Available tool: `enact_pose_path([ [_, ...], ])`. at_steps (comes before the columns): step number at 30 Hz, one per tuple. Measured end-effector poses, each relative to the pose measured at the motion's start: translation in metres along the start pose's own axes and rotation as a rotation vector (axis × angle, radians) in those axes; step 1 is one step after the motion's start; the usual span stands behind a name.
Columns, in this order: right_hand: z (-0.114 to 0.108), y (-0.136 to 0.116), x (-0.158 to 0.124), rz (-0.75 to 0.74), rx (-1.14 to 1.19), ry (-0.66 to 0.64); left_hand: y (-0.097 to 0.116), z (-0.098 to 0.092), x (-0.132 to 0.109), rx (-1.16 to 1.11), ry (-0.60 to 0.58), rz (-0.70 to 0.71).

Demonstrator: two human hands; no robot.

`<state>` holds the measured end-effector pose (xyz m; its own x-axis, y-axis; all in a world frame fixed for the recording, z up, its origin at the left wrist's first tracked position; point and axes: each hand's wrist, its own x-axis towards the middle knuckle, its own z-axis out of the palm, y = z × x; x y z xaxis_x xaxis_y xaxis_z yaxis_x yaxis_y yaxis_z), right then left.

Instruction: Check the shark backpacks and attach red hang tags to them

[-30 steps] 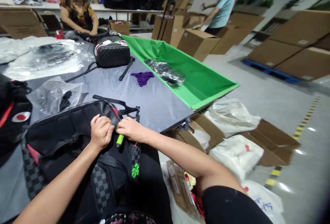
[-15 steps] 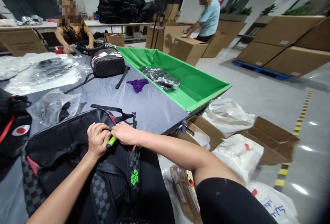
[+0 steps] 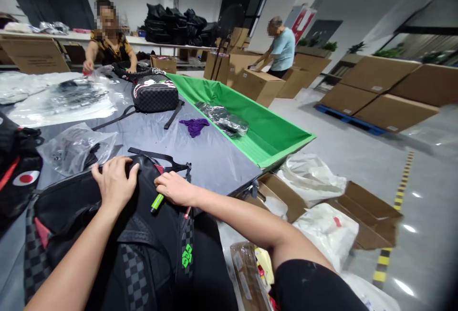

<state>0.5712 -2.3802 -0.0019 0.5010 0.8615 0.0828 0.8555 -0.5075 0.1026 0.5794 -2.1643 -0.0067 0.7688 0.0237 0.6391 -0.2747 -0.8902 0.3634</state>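
Note:
A black backpack (image 3: 107, 234) with grey checkered panels and green marks lies on the dark table (image 3: 200, 149) in front of me. My left hand (image 3: 113, 182) rests flat on its top, fingers spread. My right hand (image 3: 175, 188) is curled at the backpack's upper edge and holds a small green tool (image 3: 156, 202) that points down and left. Black straps (image 3: 161, 158) trail from the bag just beyond my right hand.
Another checkered backpack (image 3: 154, 95), a purple cloth (image 3: 195, 126) and clear plastic bags (image 3: 75, 146) lie further up the table. A green bin (image 3: 265, 129) holds a wrapped item. Cardboard boxes (image 3: 361, 215) and white bags sit on the floor. Two people work at the back.
My left hand has let go beside my right hand, slid left and opened flat on the backpack. My right hand stays put with the green tool. The view has tilted upward.

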Motion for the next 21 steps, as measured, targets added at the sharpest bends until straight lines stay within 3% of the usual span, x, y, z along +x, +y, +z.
enact_pose_path([
  [9,0.01,-0.003,0.003,0.059,0.202,-0.038,0.005,0.004,-0.003,0.112,0.012,0.001],
  [16,0.018,-0.009,0.001,-0.041,-0.065,0.029,0.007,0.003,-0.004,0.165,-0.025,-0.002],
  [21,0.021,-0.002,0.001,-0.139,-0.228,0.211,0.012,-0.001,-0.004,0.167,-0.059,-0.024],
])
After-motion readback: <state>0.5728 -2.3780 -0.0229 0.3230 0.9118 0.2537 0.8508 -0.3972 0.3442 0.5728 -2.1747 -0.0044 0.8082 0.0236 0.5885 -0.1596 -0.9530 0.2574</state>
